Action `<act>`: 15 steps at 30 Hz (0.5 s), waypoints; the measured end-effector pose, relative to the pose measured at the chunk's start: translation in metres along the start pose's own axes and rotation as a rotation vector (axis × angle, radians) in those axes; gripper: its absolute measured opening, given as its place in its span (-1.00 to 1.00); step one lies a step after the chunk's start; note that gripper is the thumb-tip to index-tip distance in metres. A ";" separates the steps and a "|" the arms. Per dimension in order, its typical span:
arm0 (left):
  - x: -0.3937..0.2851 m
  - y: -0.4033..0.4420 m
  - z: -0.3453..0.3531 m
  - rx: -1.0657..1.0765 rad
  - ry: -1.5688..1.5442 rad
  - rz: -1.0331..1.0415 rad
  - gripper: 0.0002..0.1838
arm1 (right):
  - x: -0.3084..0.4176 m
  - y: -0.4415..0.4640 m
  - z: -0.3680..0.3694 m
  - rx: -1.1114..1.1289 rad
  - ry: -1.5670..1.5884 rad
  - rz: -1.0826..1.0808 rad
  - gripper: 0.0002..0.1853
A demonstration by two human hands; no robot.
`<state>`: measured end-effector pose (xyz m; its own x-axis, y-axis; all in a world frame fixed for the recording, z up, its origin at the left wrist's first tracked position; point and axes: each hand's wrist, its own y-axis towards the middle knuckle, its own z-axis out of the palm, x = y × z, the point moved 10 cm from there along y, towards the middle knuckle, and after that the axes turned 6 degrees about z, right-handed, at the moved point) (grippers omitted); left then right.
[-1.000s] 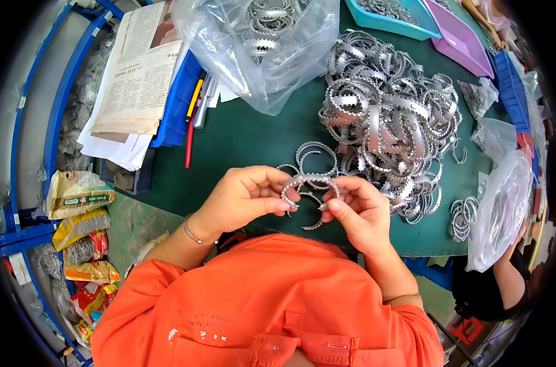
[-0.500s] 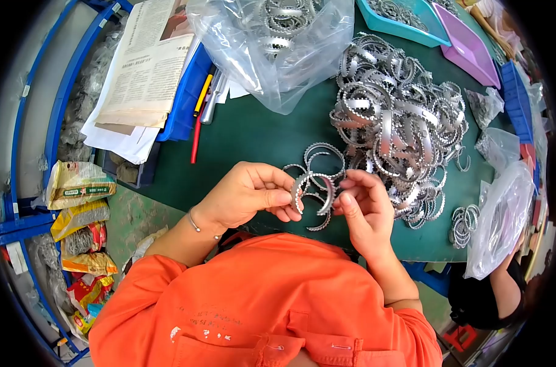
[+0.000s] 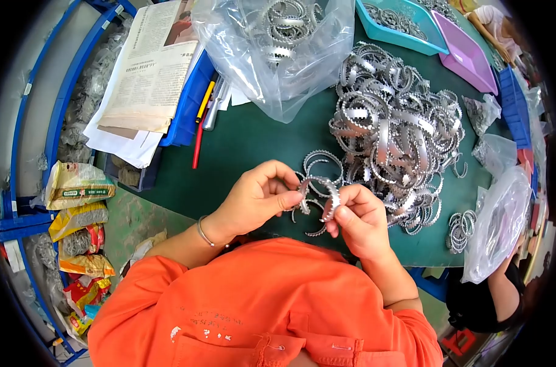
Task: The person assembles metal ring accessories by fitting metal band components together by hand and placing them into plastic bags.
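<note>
Green tabletop (image 3: 253, 144) below, one open toothed band (image 3: 335, 197) held up between two hands.
Band is pinched at its left side by thumb and fingertips of the left hand (image 3: 253, 199), and at its right end by those of the right hand (image 3: 364, 223), so neither is clearly nearer. Its span is stretched hand to hand, gap seemingly turned toward the orange shirt (image 3: 259, 293). Loose bands (image 3: 322, 153) are seen just beyond, with the big pile (image 3: 400, 131) off to the right.

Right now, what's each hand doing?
Left hand: closed, pinching one end of a toothed metal ring.
Right hand: closed, thumb and fingers on the same ring's other end.
</note>
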<state>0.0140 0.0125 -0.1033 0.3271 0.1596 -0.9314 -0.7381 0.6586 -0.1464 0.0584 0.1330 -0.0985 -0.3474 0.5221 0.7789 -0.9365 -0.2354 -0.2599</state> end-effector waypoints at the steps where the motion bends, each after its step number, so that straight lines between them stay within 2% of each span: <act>1: -0.001 0.001 -0.004 -0.056 0.042 -0.029 -0.74 | 0.000 0.000 -0.001 0.016 0.046 -0.020 -0.89; 2: -0.002 0.001 -0.008 -0.113 0.082 -0.059 -0.70 | 0.000 0.001 -0.003 0.017 0.041 -0.022 -0.89; 4: -0.002 0.000 -0.003 -0.064 -0.020 -0.098 -0.65 | 0.002 0.001 0.001 0.112 0.205 -0.058 -0.87; 6: 0.011 -0.005 0.014 0.063 -0.219 -0.271 -0.60 | -0.001 0.001 -0.002 0.123 0.228 -0.045 -0.84; 8: 0.011 -0.005 0.015 0.072 -0.225 -0.244 -0.60 | -0.007 0.002 -0.003 0.138 0.331 0.014 -0.85; 11: 0.004 -0.002 0.008 0.040 -0.196 -0.158 -0.67 | -0.009 0.001 -0.008 0.098 0.313 0.035 -0.83; 15: 0.002 -0.002 0.007 0.047 -0.202 -0.128 -0.66 | -0.013 0.000 -0.012 0.036 0.321 0.084 -0.79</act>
<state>0.0204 0.0163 -0.1025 0.5309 0.2133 -0.8202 -0.6564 0.7156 -0.2387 0.0622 0.1357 -0.1157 -0.4263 0.7299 0.5344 -0.9035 -0.3144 -0.2913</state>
